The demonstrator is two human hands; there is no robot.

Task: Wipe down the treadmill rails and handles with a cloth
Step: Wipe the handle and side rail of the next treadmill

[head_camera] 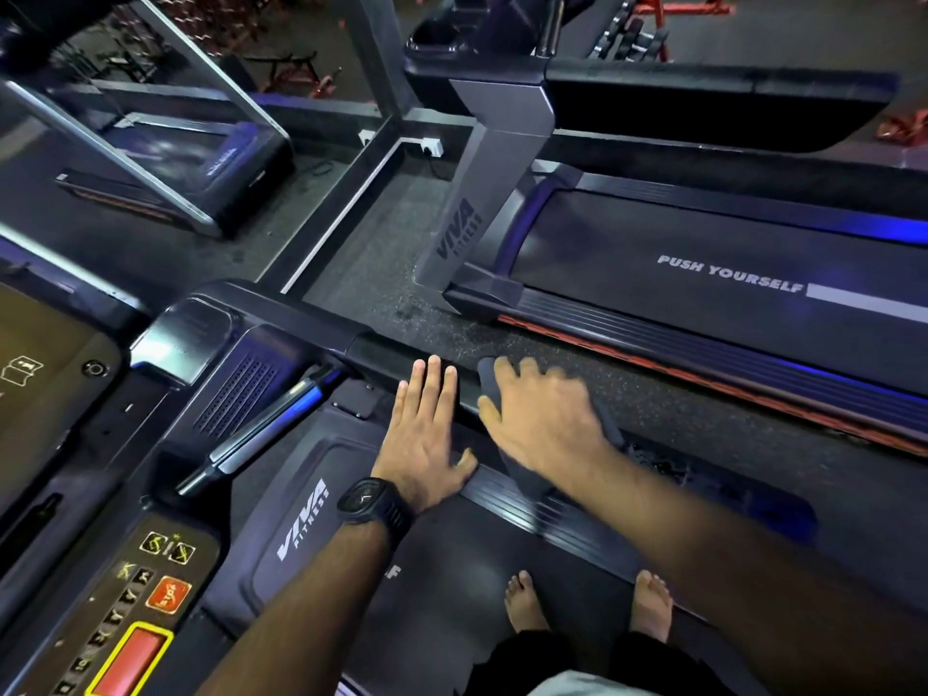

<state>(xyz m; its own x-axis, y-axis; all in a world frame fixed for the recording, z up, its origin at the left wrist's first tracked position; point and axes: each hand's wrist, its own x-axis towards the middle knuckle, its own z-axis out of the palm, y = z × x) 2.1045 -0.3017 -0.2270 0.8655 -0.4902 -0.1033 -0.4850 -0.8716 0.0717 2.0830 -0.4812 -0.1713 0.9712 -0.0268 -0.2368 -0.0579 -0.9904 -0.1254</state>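
The treadmill the person stands on fills the lower left, its motor cover marked VIVA FITNESS. Its right handrail, a dark bar that runs from the console down toward the right, serves as the reference here. Beyond the handrail, across a strip of speckled floor, stands a neighbouring treadmill with PUSH YOURSELF printed on its belt. Left of the handrail lies the console, with a red stop button framed in yellow at its lower end. Just inside the handrail, a slim silver and black grip bar slants down from the console. Below the handrail is the ridged side foot rail of the deck.

A dark cloth lies draped over the handrail, one end showing past the fingertips and the other hanging toward the foot rail. The right hand rests on top of it, spread wide with the fingers slightly bent; the hand is blurred, but it seems to press the cloth flat rather than clutch it. The left hand lies on the handrail just beside the cloth, on the console side, fingers straight and together, holding nothing. A black wristwatch sits on the left wrist. Two bare feet stand on the belt below the handrail.
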